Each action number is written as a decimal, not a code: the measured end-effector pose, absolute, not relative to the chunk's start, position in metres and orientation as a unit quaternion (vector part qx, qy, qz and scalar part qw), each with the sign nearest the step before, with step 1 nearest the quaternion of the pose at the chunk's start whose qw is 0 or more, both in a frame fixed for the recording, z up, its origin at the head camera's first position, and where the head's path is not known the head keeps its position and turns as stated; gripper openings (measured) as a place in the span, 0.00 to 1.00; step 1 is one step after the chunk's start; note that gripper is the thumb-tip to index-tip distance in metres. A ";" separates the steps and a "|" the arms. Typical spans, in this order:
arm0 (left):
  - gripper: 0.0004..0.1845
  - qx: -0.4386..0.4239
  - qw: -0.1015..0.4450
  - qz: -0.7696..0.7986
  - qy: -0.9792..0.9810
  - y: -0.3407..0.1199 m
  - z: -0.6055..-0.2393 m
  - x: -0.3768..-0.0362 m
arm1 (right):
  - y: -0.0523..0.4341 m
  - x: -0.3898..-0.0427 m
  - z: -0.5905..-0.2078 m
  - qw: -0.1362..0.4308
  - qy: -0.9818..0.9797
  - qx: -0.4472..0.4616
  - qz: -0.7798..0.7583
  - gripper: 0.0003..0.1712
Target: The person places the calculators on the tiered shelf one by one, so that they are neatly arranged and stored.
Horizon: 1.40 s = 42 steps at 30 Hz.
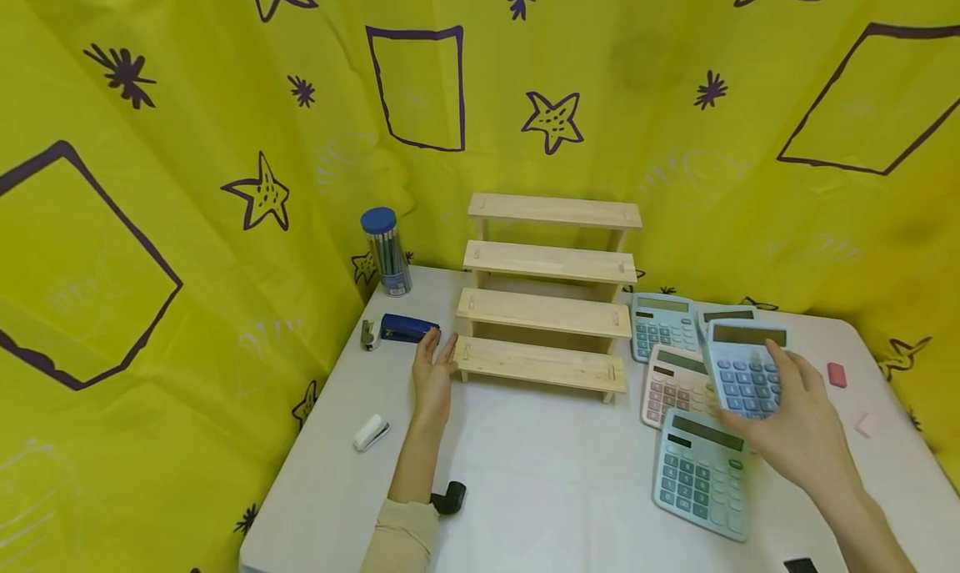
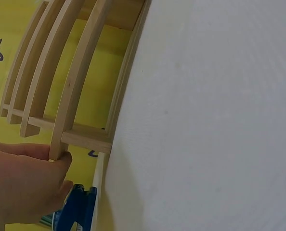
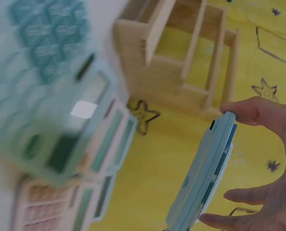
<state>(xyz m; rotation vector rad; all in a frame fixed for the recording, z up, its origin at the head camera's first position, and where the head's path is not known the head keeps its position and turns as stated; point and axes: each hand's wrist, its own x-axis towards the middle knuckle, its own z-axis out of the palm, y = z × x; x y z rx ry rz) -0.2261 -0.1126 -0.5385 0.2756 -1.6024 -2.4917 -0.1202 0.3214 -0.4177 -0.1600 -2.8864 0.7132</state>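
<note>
My right hand (image 1: 813, 427) holds a light blue calculator (image 1: 742, 364) by its sides, above other calculators on the table. In the right wrist view that calculator (image 3: 201, 173) appears edge-on between thumb and fingers. Below it lie a pink calculator (image 1: 675, 381) and a mint green calculator (image 1: 701, 473); behind are a blue calculator (image 1: 663, 327) and another partly covered calculator (image 1: 727, 314). My left hand (image 1: 432, 381) is at the left end of the four-step wooden shelf (image 1: 543, 310). The left wrist view shows its thumb and fingers pinching the end of the lowest plank (image 2: 68, 96).
A blue stapler (image 1: 408, 329), a small staple remover (image 1: 368, 335) and a blue-lidded pencil tube (image 1: 390, 256) stand at the left. Nearer lies a white stapler (image 1: 371, 432). Red eraser (image 1: 836, 374) and pink eraser (image 1: 867, 424) lie at the right. A yellow curtain (image 1: 585, 64) hangs behind.
</note>
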 end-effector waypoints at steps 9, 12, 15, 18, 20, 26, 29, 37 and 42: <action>0.42 0.093 0.080 -0.835 -0.536 -0.113 -0.536 -0.224 | 0.266 -0.174 -0.375 0.093 -0.958 0.009 0.271 0.68; 0.41 0.093 0.083 -0.838 -0.531 -0.113 -0.536 -0.225 | 0.245 -0.194 -0.362 0.091 -0.954 0.027 0.285 0.68; 0.41 0.094 0.085 -0.839 -0.529 -0.113 -0.536 -0.225 | 0.222 -0.212 -0.351 0.095 -0.949 0.047 0.298 0.67; 0.42 0.097 0.085 -0.839 -0.528 -0.114 -0.537 -0.226 | 0.199 -0.232 -0.343 0.101 -0.944 0.062 0.307 0.66; 0.42 0.100 0.085 -0.840 -0.527 -0.113 -0.537 -0.226 | 0.183 -0.246 -0.339 0.107 -0.943 0.070 0.309 0.66; 0.42 0.104 0.084 -0.843 -0.521 -0.113 -0.539 -0.227 | 0.142 -0.291 -0.337 0.106 -0.941 0.073 0.314 0.65; 0.42 0.110 0.084 -0.842 -0.521 -0.112 -0.539 -0.225 | 0.124 -0.310 -0.339 0.098 -0.941 0.066 0.318 0.67; 0.41 0.098 0.088 -0.841 -0.525 -0.111 -0.543 -0.224 | 0.079 -0.340 -0.338 0.100 -0.958 0.032 0.268 0.65; 0.40 0.096 0.090 -0.840 -0.526 -0.112 -0.540 -0.225 | 0.055 -0.355 -0.338 0.115 -0.967 0.016 0.226 0.64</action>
